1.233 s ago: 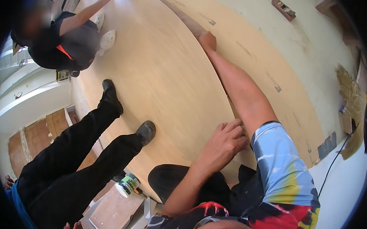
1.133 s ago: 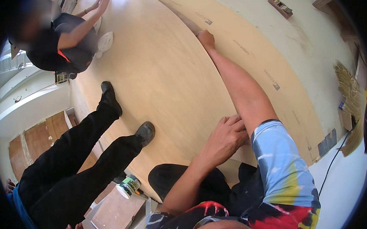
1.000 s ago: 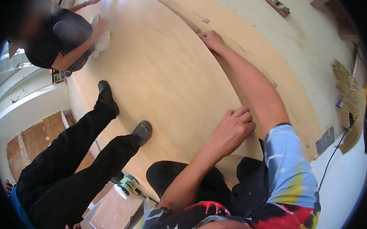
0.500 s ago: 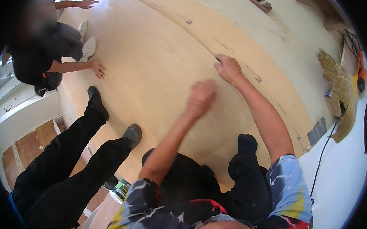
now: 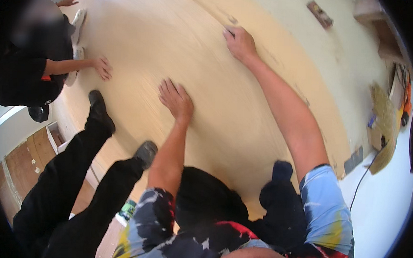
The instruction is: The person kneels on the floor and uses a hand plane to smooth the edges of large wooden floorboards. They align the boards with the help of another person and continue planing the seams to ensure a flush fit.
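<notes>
A large pale wood sheet (image 5: 141, 43) lies in front of me, and I kneel on its near part. My left hand (image 5: 176, 101) rests on the sheet with its fingers stretched out and apart, holding nothing. Farther off, by the sheet's right edge, my right hand (image 5: 241, 43) is closed. A small dark thing shows between its thumb and fingers, too small to name. Beneath the sheet, a tan printed layer (image 5: 305, 73) sticks out along the right side.
A co-worker crouches at the far left, one hand (image 5: 103, 68) over the sheet. Another person's black-trousered legs (image 5: 83, 146) stand at left. A hand plane (image 5: 320, 15) lies far right. A straw broom (image 5: 385, 120), an orange tool (image 5: 407, 98) and a green can (image 5: 128, 209) are around.
My left hand has moved left and flattened out onto the sheet from a blurred, closed shape. My right hand has moved farther away along the edge. The view has shifted a little.
</notes>
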Demonstrator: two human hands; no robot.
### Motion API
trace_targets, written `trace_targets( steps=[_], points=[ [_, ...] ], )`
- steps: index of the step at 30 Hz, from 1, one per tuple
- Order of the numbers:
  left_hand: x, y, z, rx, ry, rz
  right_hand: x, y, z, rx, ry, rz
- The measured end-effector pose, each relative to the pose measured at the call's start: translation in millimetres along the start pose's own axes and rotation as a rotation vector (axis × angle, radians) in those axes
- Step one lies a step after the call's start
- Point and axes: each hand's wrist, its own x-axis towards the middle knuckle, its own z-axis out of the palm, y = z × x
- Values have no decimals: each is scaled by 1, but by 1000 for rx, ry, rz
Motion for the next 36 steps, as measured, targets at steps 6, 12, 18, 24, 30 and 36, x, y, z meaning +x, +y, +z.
trace_targets(
  steps=[6,12,18,24,30,36],
  points=[
    [3,-8,3,-1,-1,-43,22,2,7,58,67,82],
    [5,-3,-3,33,-76,-60,25,-11,-5,259,-44,335],
    [2,-2,3,97,-83,-30,32,-2,-10,394,-128,420],
    [22,12,-6,146,-48,-128,21,-6,1,341,-18,352],
    [176,65,-28,-211,52,395,19,-12,-2,500,-49,431],
    [302,151,-10,-73,-69,276,20,-14,-11,365,-66,432]
  ],
)
